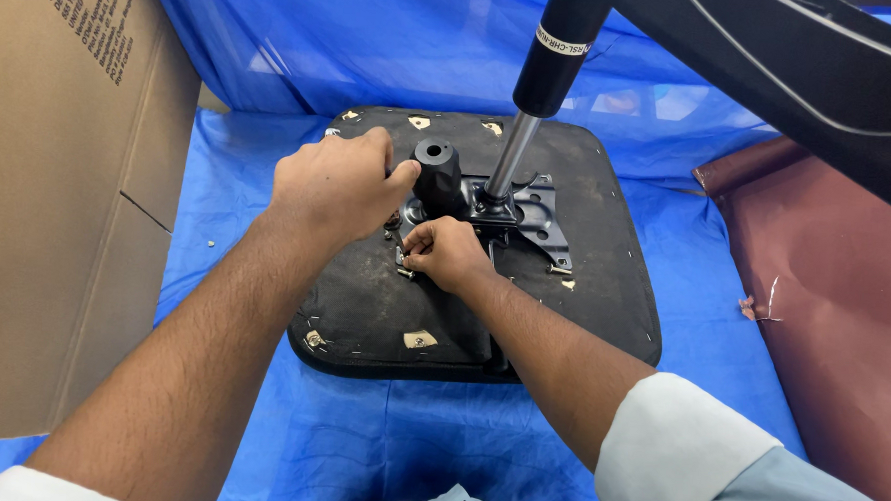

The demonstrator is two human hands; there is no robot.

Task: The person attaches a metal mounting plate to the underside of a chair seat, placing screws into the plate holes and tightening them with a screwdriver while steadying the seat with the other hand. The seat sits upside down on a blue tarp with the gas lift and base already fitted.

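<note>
An upturned black chair seat (584,287) lies on blue plastic sheeting. A black metal mechanism plate (537,209) is fixed at its middle, with a gas-lift column (532,104) rising from it. My left hand (338,186) grips the black cylindrical knob (437,170) at the plate's left side, thumb against it. My right hand (450,253) is closed just below the knob, fingertips pinching a small screw (406,271) at the plate's edge. Another loose screw (559,270) lies on the seat to the right.
A large cardboard box (58,183) stands at the left. Blue sheeting (377,438) covers the floor and rises behind. A dark red wrapped panel (834,298) lies at the right. A black chair part (804,76) overhangs the upper right.
</note>
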